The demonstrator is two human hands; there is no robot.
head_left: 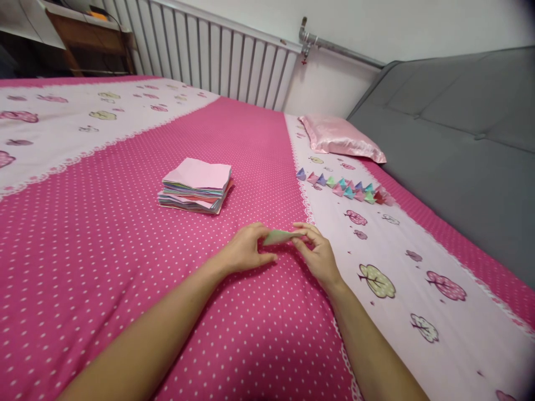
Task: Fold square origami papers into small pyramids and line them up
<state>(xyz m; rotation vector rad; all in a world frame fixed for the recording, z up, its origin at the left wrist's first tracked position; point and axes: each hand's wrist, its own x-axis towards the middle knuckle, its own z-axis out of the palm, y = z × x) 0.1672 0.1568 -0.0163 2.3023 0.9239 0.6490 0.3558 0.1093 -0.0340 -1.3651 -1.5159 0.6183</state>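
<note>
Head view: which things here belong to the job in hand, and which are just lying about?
Likely part of the job:
- green paper, pinched by the right hand, with the left hand at its other end
- paper stack
- folded paper pieces

Seemingly just there:
- pink pillow
- radiator
- gray headboard

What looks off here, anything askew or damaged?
Only the paper stack looks untidy: its sheets don't line up, and a reddish corner juts out on the right side. The folded paper pieces sit in rough rows. No spill or clear damage; the green paper in the right hand is too small to check for creases.
</note>
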